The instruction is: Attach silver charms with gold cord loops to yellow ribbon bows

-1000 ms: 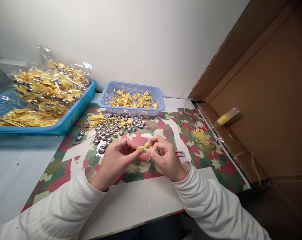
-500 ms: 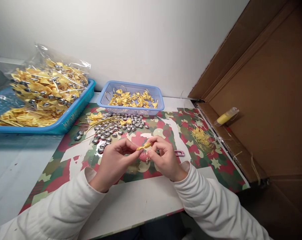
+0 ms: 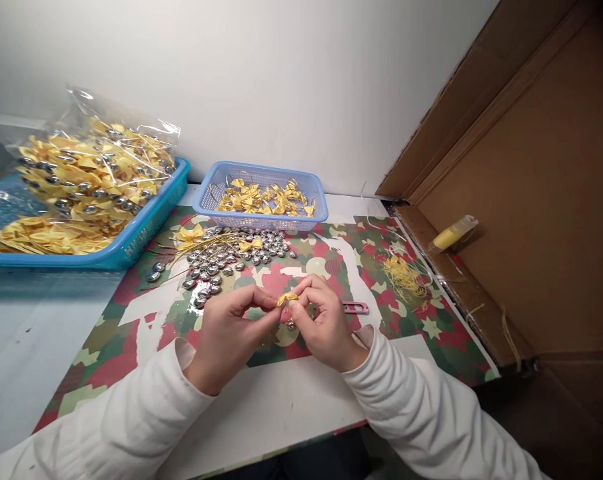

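Between my two hands a small yellow ribbon bow (image 3: 288, 299) is held above the patterned sheet. My left hand (image 3: 234, 330) pinches its left side between thumb and fingers. From the other side, my right hand (image 3: 324, 320) has thumb and fingertips closed on it. Just below the bow hangs or lies a small shiny bead (image 3: 291, 325); whether it is joined to the bow I cannot tell. A pink-handled tool (image 3: 356, 307) lies partly hidden behind my right hand. Beyond my hands are loose silver bells or beads (image 3: 216, 260) in a spread pile, with another yellow bow (image 3: 251, 245) among them.
A blue basket (image 3: 261, 222) of yellow bows stands at the back. On the left, a larger blue basket (image 3: 131, 247) holds ribbon pieces and a filled clear bag (image 3: 101, 160). Yellow thread scraps (image 3: 406, 277) lie to the right, near a yellow thread spool (image 3: 454, 233) by the cardboard wall.
My hands have drawn slightly closer together around the bow, which is now more bunched and a little lower. My left hand has shifted slightly right.
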A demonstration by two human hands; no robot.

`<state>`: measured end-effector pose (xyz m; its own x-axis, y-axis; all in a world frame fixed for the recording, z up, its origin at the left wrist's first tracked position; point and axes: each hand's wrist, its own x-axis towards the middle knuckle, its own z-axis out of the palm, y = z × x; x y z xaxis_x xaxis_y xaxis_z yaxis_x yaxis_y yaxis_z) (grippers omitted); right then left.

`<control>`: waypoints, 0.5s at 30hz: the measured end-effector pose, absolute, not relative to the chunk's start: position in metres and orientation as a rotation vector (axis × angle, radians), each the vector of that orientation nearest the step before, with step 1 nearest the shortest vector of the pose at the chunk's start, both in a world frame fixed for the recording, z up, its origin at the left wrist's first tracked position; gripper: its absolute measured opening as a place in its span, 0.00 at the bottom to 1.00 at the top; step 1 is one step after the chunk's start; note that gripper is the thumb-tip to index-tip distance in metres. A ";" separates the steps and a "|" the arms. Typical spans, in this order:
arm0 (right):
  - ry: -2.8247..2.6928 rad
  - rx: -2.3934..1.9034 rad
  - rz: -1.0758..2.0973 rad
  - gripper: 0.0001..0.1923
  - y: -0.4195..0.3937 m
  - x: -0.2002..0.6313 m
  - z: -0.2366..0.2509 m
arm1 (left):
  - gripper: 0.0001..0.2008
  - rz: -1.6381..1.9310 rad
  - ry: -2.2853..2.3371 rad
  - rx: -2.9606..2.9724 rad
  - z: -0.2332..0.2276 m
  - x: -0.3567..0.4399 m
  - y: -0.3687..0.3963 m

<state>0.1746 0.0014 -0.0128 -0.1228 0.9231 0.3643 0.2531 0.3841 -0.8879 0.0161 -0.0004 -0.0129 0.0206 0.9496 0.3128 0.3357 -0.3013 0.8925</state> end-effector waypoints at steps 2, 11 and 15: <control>-1.647 -1.059 0.746 0.15 0.000 0.173 -0.015 | 0.08 1.321 1.335 1.749 -0.014 0.016 -0.001; -1.681 -1.019 0.579 0.15 -0.006 0.171 -0.015 | 0.06 1.406 1.266 1.975 -0.009 0.018 -0.008; -1.680 -1.027 0.558 0.14 -0.006 0.172 -0.015 | 0.06 1.426 1.279 1.972 -0.011 0.018 -0.009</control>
